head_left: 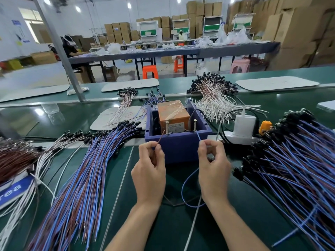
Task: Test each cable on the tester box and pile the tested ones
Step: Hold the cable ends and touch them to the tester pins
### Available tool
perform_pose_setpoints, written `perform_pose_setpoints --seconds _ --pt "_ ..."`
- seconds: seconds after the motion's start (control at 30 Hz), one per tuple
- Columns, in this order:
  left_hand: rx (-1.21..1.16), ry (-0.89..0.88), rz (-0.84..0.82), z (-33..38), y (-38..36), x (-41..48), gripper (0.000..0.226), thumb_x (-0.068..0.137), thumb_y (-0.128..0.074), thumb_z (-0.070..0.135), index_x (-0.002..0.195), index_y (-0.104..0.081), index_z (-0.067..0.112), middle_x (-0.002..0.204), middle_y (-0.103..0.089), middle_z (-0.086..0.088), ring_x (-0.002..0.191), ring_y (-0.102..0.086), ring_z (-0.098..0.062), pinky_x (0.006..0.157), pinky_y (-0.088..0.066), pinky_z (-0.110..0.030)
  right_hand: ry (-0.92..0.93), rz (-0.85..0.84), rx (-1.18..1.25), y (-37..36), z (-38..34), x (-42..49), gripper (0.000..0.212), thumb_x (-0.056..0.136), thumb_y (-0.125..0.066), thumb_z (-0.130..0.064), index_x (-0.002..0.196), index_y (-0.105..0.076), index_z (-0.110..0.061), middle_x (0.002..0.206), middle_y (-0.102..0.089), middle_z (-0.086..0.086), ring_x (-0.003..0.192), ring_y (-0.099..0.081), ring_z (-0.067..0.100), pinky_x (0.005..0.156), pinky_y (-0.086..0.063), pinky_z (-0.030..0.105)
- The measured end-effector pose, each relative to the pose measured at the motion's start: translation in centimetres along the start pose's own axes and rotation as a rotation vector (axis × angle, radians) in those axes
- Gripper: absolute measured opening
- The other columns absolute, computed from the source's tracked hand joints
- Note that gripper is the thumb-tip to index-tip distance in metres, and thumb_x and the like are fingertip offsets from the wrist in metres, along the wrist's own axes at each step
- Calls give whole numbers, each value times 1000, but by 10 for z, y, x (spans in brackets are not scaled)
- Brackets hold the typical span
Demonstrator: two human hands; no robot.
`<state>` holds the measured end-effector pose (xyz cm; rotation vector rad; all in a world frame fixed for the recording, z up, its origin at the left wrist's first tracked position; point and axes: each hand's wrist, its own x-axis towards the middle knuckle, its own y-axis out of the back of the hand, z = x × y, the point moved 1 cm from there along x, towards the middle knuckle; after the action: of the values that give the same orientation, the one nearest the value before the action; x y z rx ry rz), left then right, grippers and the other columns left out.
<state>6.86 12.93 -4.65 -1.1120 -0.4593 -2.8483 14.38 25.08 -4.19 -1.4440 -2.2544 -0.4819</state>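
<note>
The tester box [183, 147], a blue plastic case with an orange unit inside, stands on the green bench with two upright screws on its front edge. My left hand [149, 171] pinches a brown wire [161, 137] whose tip points at the left screw [167, 127]. My right hand [213, 169] pinches a blue wire [198, 137] that runs up to the right screw [195, 125]. Both wires loop down between my wrists. A pile of blue and brown cables [81, 182] lies at the left, and another pile [293, 163] at the right.
A white power strip [241, 137] with a white charger and an orange plug sits right of the box. White-wired bundles [213, 95] lie behind it, with more white and brown cables [16, 160] at the far left. A metal post [59, 49] rises at the back left.
</note>
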Motion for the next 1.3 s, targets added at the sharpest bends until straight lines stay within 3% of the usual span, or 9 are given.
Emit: perform_pose_setpoints --seconds 0.13,0.23,0.4,0.57,0.7,0.97,1.07,1.17,1.3 --pt "7 8 -14 -4 -2 0 5 102 -55 27 99 -51 28 81 -56 28 67 -53 2 59 -39 -27 -3 -6 6 -1 0 0 11 101 -55 -39 90 -53 -40 90 -61 -23 73 -58 -4 61 -41 6" --pt "4 1 -7 -2 -3 0 5 102 -54 28 98 -52 27 81 -57 28 67 -53 2 59 -38 -27 6 12 0 0 1 -1 9 99 -56 -41 89 -55 -41 69 -62 -17 63 -58 -2 51 -38 6" --pt "2 -1 3 -2 -3 0 6 99 -53 32 97 -52 27 65 -54 16 63 -52 -1 58 -40 -33 -20 13 24 -2 8 -3 30 93 -56 -45 87 -64 -17 52 -55 -18 48 -55 -1 41 -34 7" --pt "5 -5 -11 0 -2 0 5 101 -55 28 98 -51 27 63 -51 17 63 -53 -1 55 -43 -35 7 -13 10 -1 -1 -1 9 98 -56 -41 90 -54 -45 68 -61 -15 65 -61 0 51 -41 8" --pt "12 15 2 0 -2 0 5 101 -55 29 98 -52 27 64 -53 19 63 -52 2 57 -42 -36 -6 -3 46 1 -2 -2 6 95 -56 -41 89 -56 -44 64 -60 -13 58 -60 -1 46 -37 6" --pt "-31 53 5 -3 1 0 5 100 -49 39 97 -46 36 77 -59 18 63 -55 -6 54 -38 -24 -68 -51 25 3 2 -3 12 99 -52 -46 94 -59 -37 84 -65 -18 78 -64 4 64 -44 8" --pt "-24 108 5 -1 5 -2 12 100 -50 37 111 -49 32 100 -57 14 92 -59 -9 74 -49 -33 -143 -59 68 11 0 -7 11 101 -52 -44 103 -63 -40 97 -66 -24 91 -63 1 73 -45 11" --pt "49 30 53 14 15 -6 30 101 -53 31 127 -52 15 128 -37 6 123 -42 -22 100 -43 -43 -244 -15 225 24 -14 -8 18 104 -48 -35 102 -63 -44 87 -64 -18 72 -56 3 66 -44 15" --pt "-7 -246 -290 74 23 -12 28 98 -46 44 108 -65 25 105 -52 19 96 -54 -5 81 -51 -30 -234 -68 481 45 -68 9 29 104 -45 -18 85 -66 -26 65 -42 -2 54 -35 9 47 -34 16"
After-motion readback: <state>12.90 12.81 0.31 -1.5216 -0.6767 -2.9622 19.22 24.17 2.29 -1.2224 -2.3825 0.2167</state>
